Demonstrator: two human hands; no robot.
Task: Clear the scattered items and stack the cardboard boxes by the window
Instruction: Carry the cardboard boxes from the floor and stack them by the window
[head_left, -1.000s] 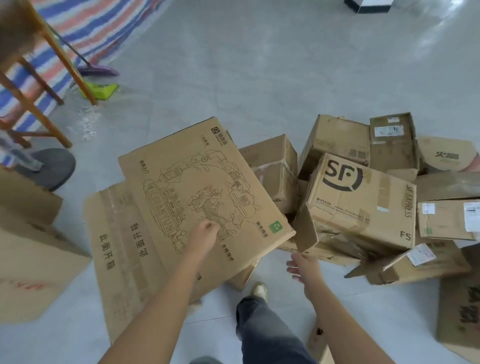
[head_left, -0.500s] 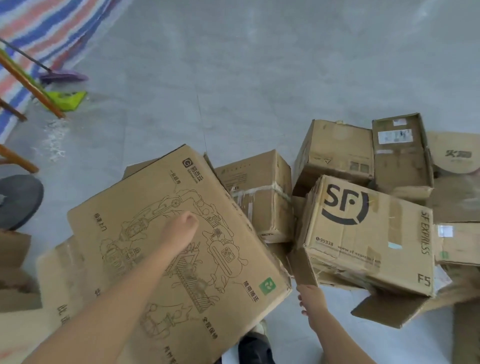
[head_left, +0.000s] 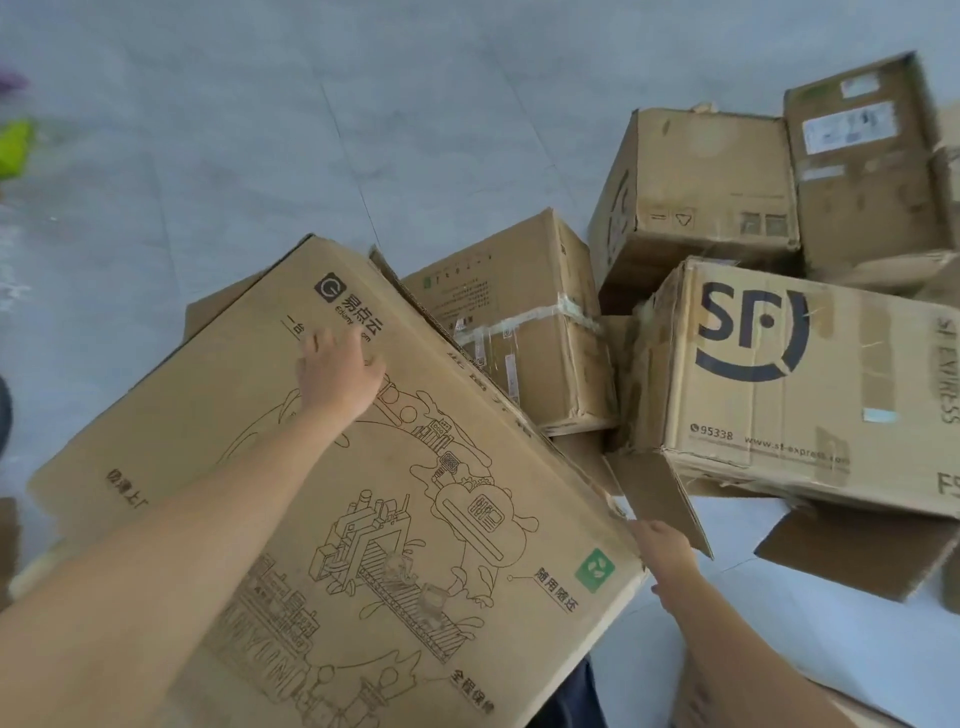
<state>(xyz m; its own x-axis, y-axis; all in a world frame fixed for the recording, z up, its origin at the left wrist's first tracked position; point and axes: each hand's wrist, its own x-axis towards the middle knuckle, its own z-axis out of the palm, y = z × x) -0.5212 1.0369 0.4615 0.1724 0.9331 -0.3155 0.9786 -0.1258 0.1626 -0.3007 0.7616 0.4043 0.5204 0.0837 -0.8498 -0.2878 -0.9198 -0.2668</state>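
A large cardboard box printed with a line drawing (head_left: 395, 493) fills the lower left, tilted toward me. My left hand (head_left: 337, 374) lies flat on its printed top near the logo, fingers spread. My right hand (head_left: 662, 545) is at the box's lower right corner, beside the loose flap of the SF box; its fingers are partly hidden by the corner. To the right lies the SF Express box (head_left: 810, 384). A taped smaller box (head_left: 519, 317) sits behind the big one. Two more boxes (head_left: 711, 182) (head_left: 872, 171) lie at the upper right.
Grey tiled floor (head_left: 311, 130) spreads across the top and left. A green object (head_left: 15, 145) shows at the left edge. Flattened cardboard flaps (head_left: 852, 551) lie under the SF box. Another piece of cardboard (head_left: 727, 696) lies near my legs at the bottom right.
The printed box has come closer and higher in view. My left hand slid up its top toward the logo. My right hand moved up to the box's lower right corner.
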